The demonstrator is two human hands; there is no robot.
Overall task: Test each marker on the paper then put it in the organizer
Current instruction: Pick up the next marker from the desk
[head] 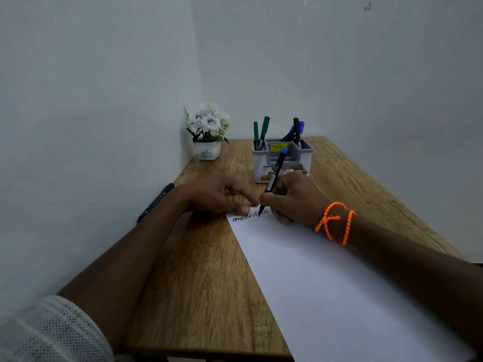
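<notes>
A white sheet of paper (326, 278) lies on a wooden table (198, 270), running from the near edge up under both hands. At its far end, the right hand (292, 199), with an orange beaded band (333, 222) at the wrist, pinches a black marker (273, 178) with a blue end, its tip touching the paper among dark zigzag scribbles (249, 216). The left hand (217, 195) rests beside it, fingers pressing the paper's corner flat; the two hands nearly touch.

This looks like the testing step. Next, the marker likely goes into the grey organizer (282, 160) just beyond the right hand, which calls for lifting it over the rim. Green markers (262, 131) and dark and blue ones (296, 131) already stand in its side pockets. Another black marker (156, 202) lies left of the left wrist, probably untested. Further left, beyond the hands, sits a white flower pot (207, 134).
</notes>
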